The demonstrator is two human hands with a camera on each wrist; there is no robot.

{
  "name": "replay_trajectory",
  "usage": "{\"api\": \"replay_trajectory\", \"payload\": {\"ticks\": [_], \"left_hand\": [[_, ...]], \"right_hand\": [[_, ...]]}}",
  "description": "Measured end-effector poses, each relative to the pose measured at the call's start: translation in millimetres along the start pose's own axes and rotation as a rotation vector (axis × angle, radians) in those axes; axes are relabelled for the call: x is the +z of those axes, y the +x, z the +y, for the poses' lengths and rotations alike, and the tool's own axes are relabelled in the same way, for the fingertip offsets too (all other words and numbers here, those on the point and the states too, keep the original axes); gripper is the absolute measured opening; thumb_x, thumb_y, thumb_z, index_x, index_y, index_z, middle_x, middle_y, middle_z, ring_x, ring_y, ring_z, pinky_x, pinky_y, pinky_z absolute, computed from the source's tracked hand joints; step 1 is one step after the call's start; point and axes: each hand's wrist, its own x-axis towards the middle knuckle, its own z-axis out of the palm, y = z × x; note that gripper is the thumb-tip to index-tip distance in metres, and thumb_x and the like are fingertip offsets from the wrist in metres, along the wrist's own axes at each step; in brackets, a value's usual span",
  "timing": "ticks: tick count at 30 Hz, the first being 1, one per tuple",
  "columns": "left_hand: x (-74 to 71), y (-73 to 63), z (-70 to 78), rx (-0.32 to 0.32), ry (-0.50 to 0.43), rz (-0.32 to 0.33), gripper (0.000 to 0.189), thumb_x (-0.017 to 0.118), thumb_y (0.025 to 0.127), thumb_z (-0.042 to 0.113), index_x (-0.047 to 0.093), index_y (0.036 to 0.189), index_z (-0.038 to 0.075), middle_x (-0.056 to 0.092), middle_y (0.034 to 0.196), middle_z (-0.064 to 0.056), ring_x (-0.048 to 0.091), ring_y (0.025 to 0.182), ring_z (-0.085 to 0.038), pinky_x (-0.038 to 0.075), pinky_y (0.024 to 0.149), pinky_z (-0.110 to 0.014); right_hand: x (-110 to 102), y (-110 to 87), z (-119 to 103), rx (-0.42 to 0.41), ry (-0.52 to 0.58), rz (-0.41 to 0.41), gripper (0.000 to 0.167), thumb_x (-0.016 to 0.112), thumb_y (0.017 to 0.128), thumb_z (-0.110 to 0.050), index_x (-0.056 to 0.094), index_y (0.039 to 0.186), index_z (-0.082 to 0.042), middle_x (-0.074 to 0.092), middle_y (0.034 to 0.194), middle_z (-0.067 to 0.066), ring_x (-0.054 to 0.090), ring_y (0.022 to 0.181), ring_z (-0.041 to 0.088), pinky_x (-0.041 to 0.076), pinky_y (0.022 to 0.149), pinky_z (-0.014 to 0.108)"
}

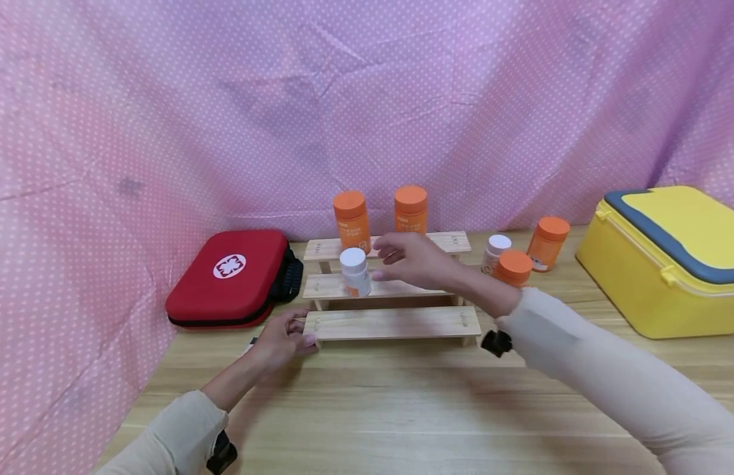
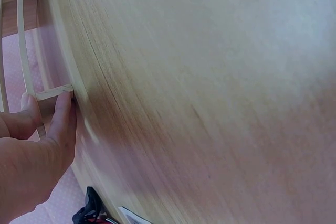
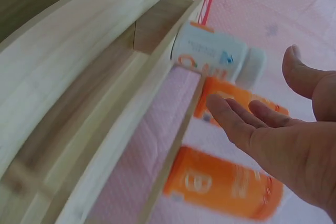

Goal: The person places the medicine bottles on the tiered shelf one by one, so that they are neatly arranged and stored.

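A three-step wooden rack (image 1: 396, 323) stands on the table. My left hand (image 1: 281, 340) grips the left end of its lowest step; in the left wrist view the thumb and fingers (image 2: 62, 114) pinch around the end leg. A white pill bottle (image 1: 355, 272) sits upright at the left of the middle step. Just right of it, my right hand (image 1: 417, 260) hovers with fingers parted and nothing between them. On the top step are two orange bottles, the left one (image 1: 351, 221) fully seen and the right one (image 1: 411, 208) partly hidden by that hand.
A red first-aid case (image 1: 230, 277) lies left of the rack. To the right stand a small white bottle (image 1: 496, 254), an orange bottle (image 1: 548, 244) and another orange bottle (image 1: 513, 267) partly behind my right forearm. Farther right is a yellow box (image 1: 657, 290) with a grey-edged lid.
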Motion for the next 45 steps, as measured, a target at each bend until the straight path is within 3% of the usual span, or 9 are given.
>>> {"api": "replay_trajectory", "payload": {"ticks": [5,13,20,25,29,32,36,40,45], "left_hand": [[-0.5,-0.9,-0.6,0.0,0.03,0.003,0.052,0.062,0.086,-0.013,0.044,0.134,-0.007,0.063,0.111,-0.023,0.063,0.094,-0.023,0.058,0.08,-0.037],[-1.4,-0.4,-1.6,-0.011,0.061,0.018,0.052,0.064,0.084,-0.011,0.046,0.133,-0.006,0.065,0.107,-0.02,0.062,0.091,-0.021,0.058,0.079,-0.034],[-2.0,-0.5,-2.0,0.0,0.061,0.014,0.053,0.064,0.085,-0.011,0.045,0.134,-0.007,0.064,0.11,-0.021,0.062,0.094,-0.023,0.058,0.081,-0.037],[-2.3,0.8,-1.7,0.0,0.058,0.009,0.054,0.064,0.085,-0.01,0.044,0.135,-0.006,0.064,0.11,-0.021,0.062,0.094,-0.023,0.058,0.081,-0.036],[-2.6,0.0,-1.1,0.001,0.037,0.001,0.055,0.064,0.085,-0.011,0.042,0.136,-0.007,0.063,0.112,-0.023,0.062,0.095,-0.024,0.058,0.081,-0.038],[-2.6,-0.3,-0.5,0.004,0.05,0.007,0.054,0.064,0.085,-0.01,0.043,0.135,-0.007,0.063,0.111,-0.022,0.062,0.094,-0.023,0.058,0.081,-0.037],[-2.5,0.2,-0.4,0.0,0.063,0.009,0.054,0.064,0.085,-0.01,0.044,0.135,-0.006,0.064,0.11,-0.021,0.062,0.094,-0.023,0.058,0.08,-0.035],[-1.9,0.9,-0.7,-0.011,0.05,0.013,0.055,0.064,0.085,-0.011,0.044,0.136,-0.006,0.063,0.112,-0.022,0.062,0.095,-0.023,0.058,0.08,-0.035],[-0.9,1.0,-1.4,-0.018,-0.003,0.005,0.055,0.061,0.085,-0.014,0.042,0.136,-0.007,0.061,0.113,-0.025,0.063,0.095,-0.024,0.058,0.08,-0.038]], "right_hand": [[-28,-35.4,18,-0.034,0.008,0.034,0.053,0.073,0.086,-0.017,0.053,0.131,0.003,0.06,0.125,0.018,0.059,0.112,0.031,0.05,0.096,0.043],[-63,-87.0,50,0.055,-0.029,0.131,0.052,0.07,0.089,-0.02,0.052,0.131,0.004,0.061,0.122,0.02,0.058,0.113,0.034,0.05,0.095,0.044],[-87,-112.0,78,0.123,-0.094,0.205,0.052,0.07,0.089,-0.026,0.054,0.132,-0.002,0.061,0.122,0.019,0.059,0.11,0.034,0.051,0.08,0.015],[-102,-121.8,99,0.134,-0.148,0.284,0.053,0.07,0.09,-0.024,0.052,0.132,0.003,0.058,0.125,0.024,0.057,0.11,0.04,0.046,0.074,0.005],[-108,-124.5,115,0.178,-0.179,0.274,0.061,0.07,0.089,-0.028,0.048,0.136,0.004,0.054,0.129,0.026,0.052,0.116,0.043,0.055,0.084,0.027],[-108,-124.1,125,0.218,-0.178,0.218,0.069,0.069,0.09,-0.033,0.041,0.141,0.004,0.051,0.132,0.029,0.05,0.118,0.046,0.05,0.09,0.051],[-103,-122.3,137,0.235,-0.144,0.166,0.075,0.068,0.09,-0.035,0.034,0.145,0.004,0.048,0.134,0.031,0.049,0.119,0.047,0.048,0.093,0.054],[-98,-118.7,144,0.215,-0.136,0.173,0.073,0.068,0.09,-0.032,0.035,0.145,0.003,0.053,0.13,0.028,0.054,0.115,0.043,0.053,0.089,0.032],[-91,-115.8,149,0.181,-0.139,0.203,0.062,0.068,0.091,-0.026,0.043,0.141,0.001,0.058,0.123,0.023,0.056,0.109,0.036,0.046,0.077,0.01]]}}
